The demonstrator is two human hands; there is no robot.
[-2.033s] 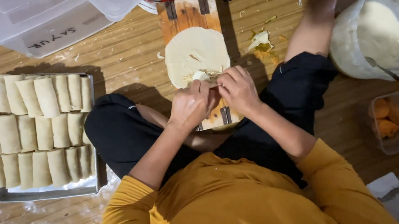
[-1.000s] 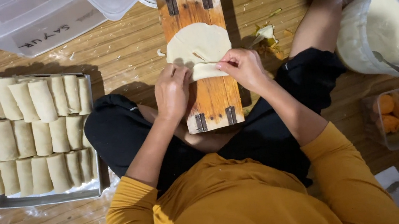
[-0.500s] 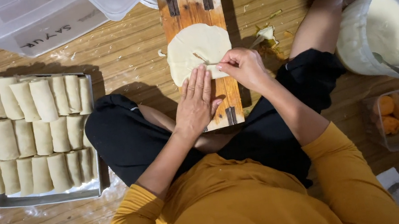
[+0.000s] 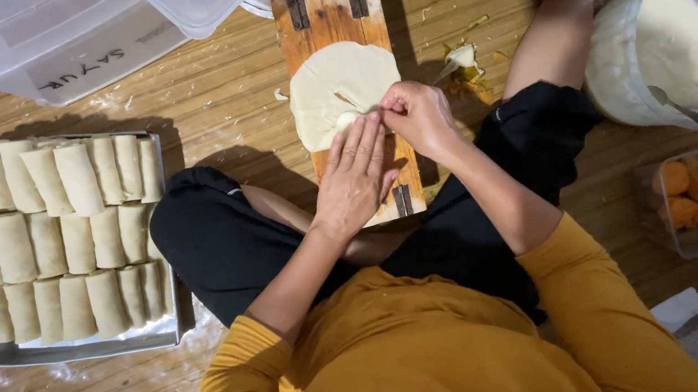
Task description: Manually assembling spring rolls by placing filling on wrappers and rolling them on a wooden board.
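A person in a mustard-yellow top sits cross-legged on a wooden floor, with a wooden board (image 4: 336,32) lying in front of the knees. The board's long axis runs straight away from the person, its far end pointing at the top of the view. On it lies a round, pale wrapper (image 4: 337,87), flat across the board's middle and slightly overhanging its left edge.

The left hand (image 4: 354,179) lies flat and open, fingers straight and together, pointing away from the body, fingertips on the wrapper's near edge. It grips nothing. The right hand (image 4: 420,119) is curled, thumb and fingertips pinched on the wrapper's near right edge, just beside the left fingertips.

To the person's left, a metal tray (image 4: 94,343) holds three rows of rolled wrappers (image 4: 51,236), their long axes pointing away from the person like the board. To the right stand a clear tub of white batter (image 4: 677,46) and a small box of orange pieces (image 4: 686,196).
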